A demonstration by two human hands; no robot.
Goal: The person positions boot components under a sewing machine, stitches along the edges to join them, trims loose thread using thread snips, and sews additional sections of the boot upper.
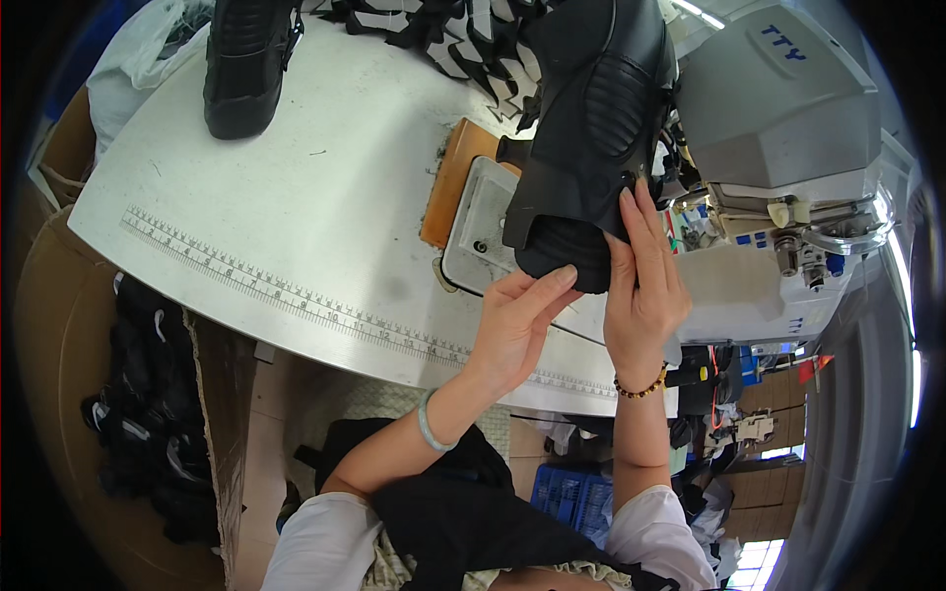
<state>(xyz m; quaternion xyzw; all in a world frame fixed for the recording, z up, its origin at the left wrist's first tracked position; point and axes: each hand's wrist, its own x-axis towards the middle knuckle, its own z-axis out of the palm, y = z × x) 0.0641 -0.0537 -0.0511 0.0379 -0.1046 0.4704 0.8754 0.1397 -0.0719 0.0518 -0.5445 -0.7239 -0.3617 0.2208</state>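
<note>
A black boot upper (576, 138) with ribbed panels is held up in front of the sewing machine (778, 98), its open end turned toward me. My left hand (514, 320) pinches the lower rim of that opening, thumb on top at a ribbed inner flap (572, 251). On the other side of the opening, my right hand (642, 295) grips the upper, with long fingers laid along its outer side and the thumb near the rim. The machine's needle area is hidden behind the upper.
A similar black piece (241, 79) lies at the far left of the white table (335, 148). Cut black-and-white pieces (458, 39) are heaped at the back. A ruler strip (286, 292) follows the front edge. Left of the table stands a cardboard box (64, 305) holding dark items.
</note>
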